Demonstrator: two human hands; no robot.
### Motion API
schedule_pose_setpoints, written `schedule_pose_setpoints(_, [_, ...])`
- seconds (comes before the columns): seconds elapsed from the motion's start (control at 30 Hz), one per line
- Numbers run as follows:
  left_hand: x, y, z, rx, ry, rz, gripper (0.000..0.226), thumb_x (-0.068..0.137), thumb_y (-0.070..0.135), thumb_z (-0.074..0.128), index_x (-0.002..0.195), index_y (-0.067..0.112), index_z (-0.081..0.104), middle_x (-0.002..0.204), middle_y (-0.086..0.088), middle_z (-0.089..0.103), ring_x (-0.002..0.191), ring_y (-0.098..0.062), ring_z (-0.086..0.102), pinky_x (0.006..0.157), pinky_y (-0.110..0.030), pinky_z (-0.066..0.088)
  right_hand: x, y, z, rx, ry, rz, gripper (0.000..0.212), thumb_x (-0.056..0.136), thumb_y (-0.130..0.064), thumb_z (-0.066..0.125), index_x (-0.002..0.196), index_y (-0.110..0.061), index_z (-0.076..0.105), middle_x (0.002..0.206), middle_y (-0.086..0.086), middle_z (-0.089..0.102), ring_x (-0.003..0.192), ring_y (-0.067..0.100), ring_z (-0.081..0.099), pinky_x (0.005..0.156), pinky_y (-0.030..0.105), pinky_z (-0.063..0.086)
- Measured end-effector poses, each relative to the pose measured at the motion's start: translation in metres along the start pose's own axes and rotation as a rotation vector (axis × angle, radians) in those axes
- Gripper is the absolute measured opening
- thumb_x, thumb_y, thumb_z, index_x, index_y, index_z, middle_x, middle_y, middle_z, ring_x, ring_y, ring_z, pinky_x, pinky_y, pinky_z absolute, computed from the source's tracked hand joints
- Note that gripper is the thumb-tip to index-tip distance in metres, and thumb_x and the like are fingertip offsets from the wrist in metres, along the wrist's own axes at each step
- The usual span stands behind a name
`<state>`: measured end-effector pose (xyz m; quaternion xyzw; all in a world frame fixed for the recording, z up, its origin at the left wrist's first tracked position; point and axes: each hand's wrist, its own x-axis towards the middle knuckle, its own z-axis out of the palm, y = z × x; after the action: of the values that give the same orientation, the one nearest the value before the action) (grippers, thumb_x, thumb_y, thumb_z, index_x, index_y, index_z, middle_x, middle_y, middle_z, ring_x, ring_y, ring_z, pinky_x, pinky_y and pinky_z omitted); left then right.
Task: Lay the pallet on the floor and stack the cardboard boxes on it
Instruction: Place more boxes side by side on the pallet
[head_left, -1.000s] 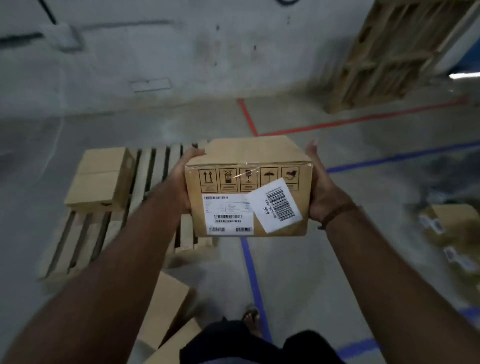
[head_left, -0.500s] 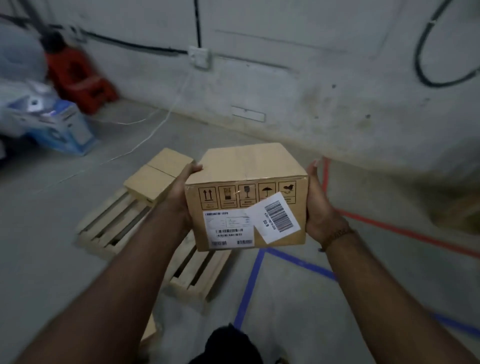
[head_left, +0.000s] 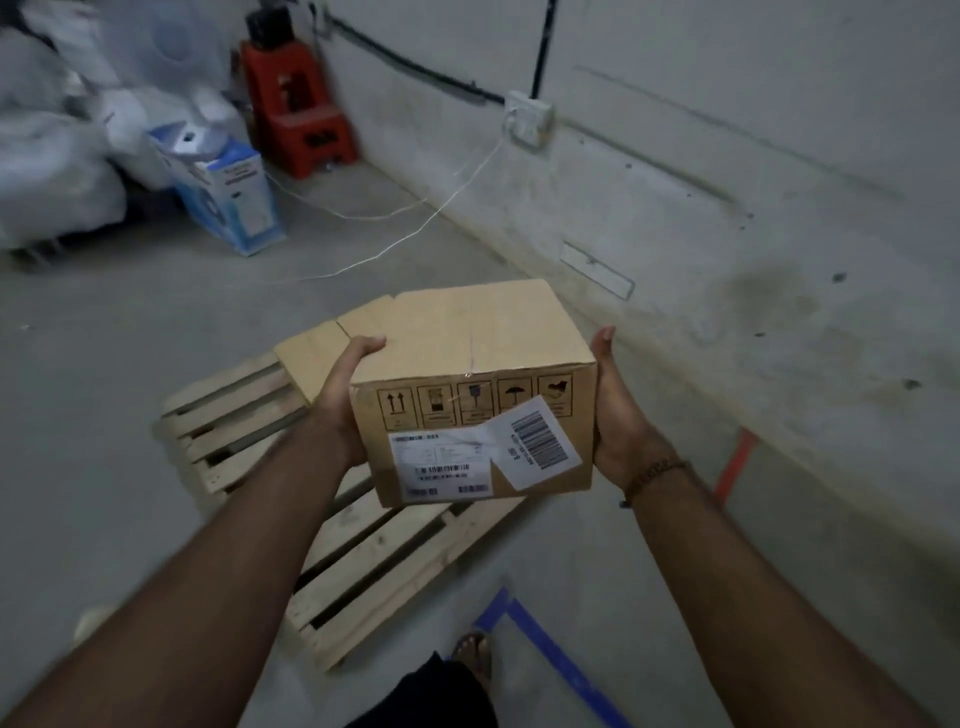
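I hold a brown cardboard box (head_left: 467, 364) with white barcode labels on its near face, level and in the air above the wooden pallet (head_left: 374, 561). My left hand (head_left: 345, 400) presses the box's left side, thumb over the top edge. My right hand (head_left: 618, 415) presses flat against its right side. The pallet lies flat on the grey floor, running from middle left toward the bottom centre. A second cardboard box (head_left: 311, 353) rests on the pallet's far end, mostly hidden behind the held box and my left hand.
A grey wall (head_left: 727, 182) runs along the right with a socket and a white cable trailing over the floor. A blue and white carton (head_left: 228, 192), white sacks (head_left: 52, 171) and a red stool (head_left: 301, 119) crowd the far left corner. Blue tape (head_left: 550, 660) and red tape (head_left: 735, 462) mark the floor.
The view has swung left and I have come nearer the pallet. The held box now hangs over the pallet's middle. Both hands keep the same grip.
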<state>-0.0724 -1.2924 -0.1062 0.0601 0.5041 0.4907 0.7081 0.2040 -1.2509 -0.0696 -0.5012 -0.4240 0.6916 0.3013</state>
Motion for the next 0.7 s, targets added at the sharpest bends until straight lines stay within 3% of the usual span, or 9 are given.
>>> schedule_pose_setpoints(0.1, [0.039,0.019,0.027,-0.05,0.019,0.02,0.063,0.075,0.06,0.075,0.12,0.016,0.07,0.093,-0.014,0.073,0.08,-0.032,0.069,0.081,-0.041,0.053,0.053,-0.037,-0.021,0.03,-0.101,0.045,0.096,0.093,-0.087,0.01,0.116,-0.03,0.083,0.128,0.016,0.077,0.119,0.033,0.075,0.107,0.05,0.054])
schedule_pose_setpoints(0.2, [0.075,0.03,0.05,-0.104,0.057,0.047,0.072,0.076,0.059,0.076,0.133,0.016,0.068,0.104,-0.017,0.073,0.09,-0.034,0.07,0.09,-0.044,0.052,0.112,-0.063,-0.048,0.062,-0.097,0.07,0.082,0.101,-0.08,0.026,0.132,-0.022,0.074,0.128,0.016,0.077,0.116,0.034,0.075,0.105,0.048,0.055])
schedule_pose_setpoints(0.3, [0.116,0.034,0.071,-0.132,0.119,0.123,0.062,0.089,0.054,0.067,0.138,0.016,0.066,0.11,-0.014,0.077,0.092,-0.034,0.073,0.088,-0.043,0.054,0.179,-0.074,-0.077,0.11,-0.034,0.135,0.052,0.103,-0.043,0.057,0.137,-0.006,0.07,0.121,0.018,0.076,0.1,0.036,0.073,0.092,0.044,0.057])
schedule_pose_setpoints(0.4, [0.156,0.028,0.091,-0.152,0.209,0.173,0.047,0.098,0.049,0.059,0.128,0.015,0.069,0.105,-0.013,0.08,0.092,-0.033,0.073,0.087,-0.041,0.054,0.242,-0.075,-0.099,0.114,-0.083,0.191,0.03,0.099,-0.024,0.06,0.117,-0.004,0.074,0.105,0.016,0.076,0.093,0.033,0.072,0.084,0.041,0.058])
schedule_pose_setpoints(0.5, [0.215,0.009,0.091,-0.176,0.329,0.185,0.041,0.1,0.04,0.055,0.129,0.013,0.067,0.103,-0.015,0.081,0.102,-0.035,0.072,0.091,-0.044,0.054,0.312,-0.056,-0.119,0.075,-0.152,0.219,0.014,0.098,-0.014,0.063,0.096,-0.01,0.077,0.1,0.013,0.076,0.093,0.028,0.073,0.091,0.04,0.058])
schedule_pose_setpoints(0.57, [0.267,-0.007,0.078,-0.162,0.385,0.192,0.043,0.101,0.036,0.057,0.136,0.011,0.063,0.111,-0.017,0.08,0.11,-0.037,0.072,0.098,-0.046,0.055,0.364,-0.029,-0.131,0.067,-0.182,0.224,0.017,0.097,-0.01,0.064,0.087,-0.012,0.078,0.09,0.008,0.078,0.08,0.021,0.076,0.081,0.033,0.061])
schedule_pose_setpoints(0.63, [0.32,-0.025,0.061,-0.149,0.395,0.167,0.044,0.103,0.04,0.058,0.136,0.012,0.063,0.118,-0.019,0.077,0.114,-0.038,0.072,0.099,-0.048,0.056,0.414,0.01,-0.141,0.041,-0.197,0.231,0.013,0.094,-0.012,0.067,0.094,-0.01,0.079,0.094,0.009,0.079,0.081,0.021,0.076,0.079,0.034,0.058])
schedule_pose_setpoints(0.7, [0.374,-0.051,0.037,-0.131,0.392,0.157,0.048,0.1,0.047,0.062,0.138,0.017,0.061,0.122,-0.018,0.076,0.114,-0.039,0.073,0.098,-0.051,0.057,0.46,0.062,-0.151,-0.004,-0.212,0.238,0.023,0.094,-0.015,0.067,0.112,-0.008,0.078,0.104,0.012,0.079,0.086,0.025,0.076,0.076,0.035,0.06])
